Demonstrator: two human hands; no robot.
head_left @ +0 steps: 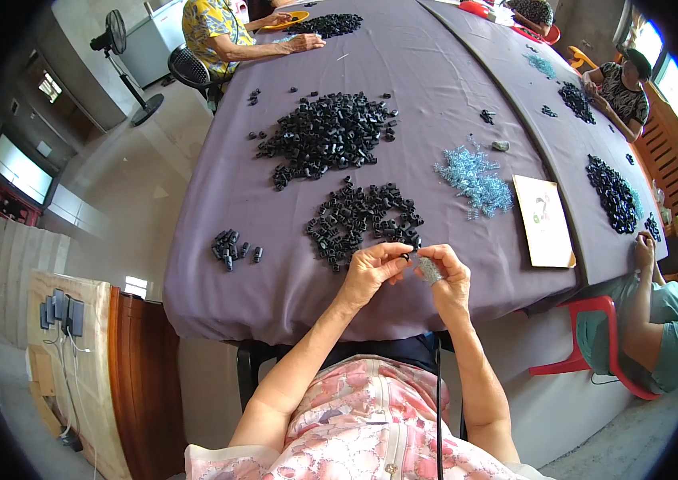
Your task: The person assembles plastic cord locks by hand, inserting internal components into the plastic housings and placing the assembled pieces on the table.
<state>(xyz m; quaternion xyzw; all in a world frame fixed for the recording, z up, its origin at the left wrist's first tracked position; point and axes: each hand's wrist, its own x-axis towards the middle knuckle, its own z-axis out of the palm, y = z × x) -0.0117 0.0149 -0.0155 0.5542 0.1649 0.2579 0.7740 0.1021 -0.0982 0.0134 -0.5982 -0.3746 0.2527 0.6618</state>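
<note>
My left hand [376, 270] pinches a small black part [405, 257] at the front edge of the cloth-covered table. Close beside it, my right hand [447, 276] is closed around a clump of small clear pieces [430, 270], its fingertips near the black part. Just beyond my hands lies a spread of black parts [347, 224], with a larger black heap [331, 132] behind it. A small group of black pieces [228, 246] lies to the left. Light-blue clear pieces [479, 180] form a pile at the right, near a flat board [544, 221].
The purple-grey tablecloth [427, 96] has a lengthwise fold. Other people sit around the table with black piles [612, 192]; one at the right is by a red chair [612, 344]. A stand fan [115, 36] is at the far left.
</note>
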